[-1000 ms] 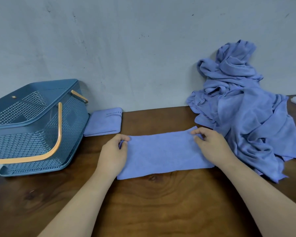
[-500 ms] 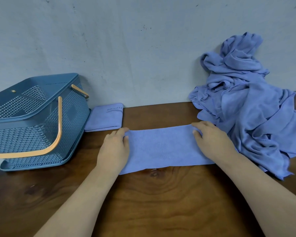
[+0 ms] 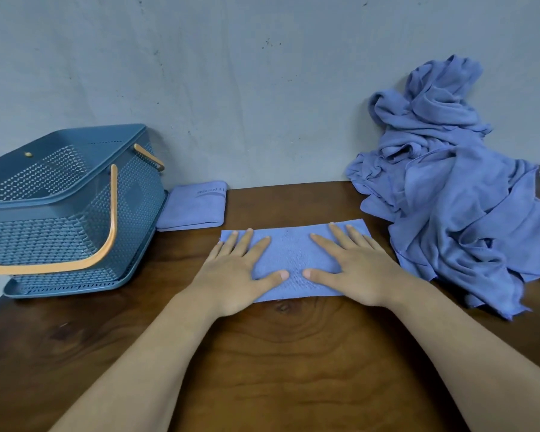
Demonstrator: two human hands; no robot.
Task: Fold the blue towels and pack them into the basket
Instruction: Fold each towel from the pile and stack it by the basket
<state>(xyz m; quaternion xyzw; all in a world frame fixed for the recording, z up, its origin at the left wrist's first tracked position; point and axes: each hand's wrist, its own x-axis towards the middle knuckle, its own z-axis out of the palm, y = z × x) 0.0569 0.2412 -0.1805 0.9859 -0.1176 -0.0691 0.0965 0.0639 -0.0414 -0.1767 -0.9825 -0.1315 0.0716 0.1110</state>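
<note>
Both of our hands lie flat on one blue towel (image 3: 293, 244). Our left hand (image 3: 237, 269) is spread wide with the palm down, and our right hand (image 3: 359, 269) is spread wide too. No finger pinches or curls round the cloth. Our two thumbs point at each other and nearly meet in the middle. We think we press like this to squash the fold flat and push the bumps out, so the next fold comes out neat.

The towel is a long strip on the brown table (image 3: 278, 353), right under both palms. It pokes out a little past our fingertips on both sides.

Just past our left fingertips sits a small folded towel (image 3: 194, 207). It lies right beside the blue basket (image 3: 75, 213), which stands farther out to the left of our left hand. We guess it sits there so it is a short trip into the basket. We cannot tell if any towels are inside.

Close beside our right hand is a big messy pile of blue towels (image 3: 455, 198), heaped against the wall. That is probably so our right hand can grab the next one easily. Lots of towels are not folded yet, so we judge the job is far from done.
</note>
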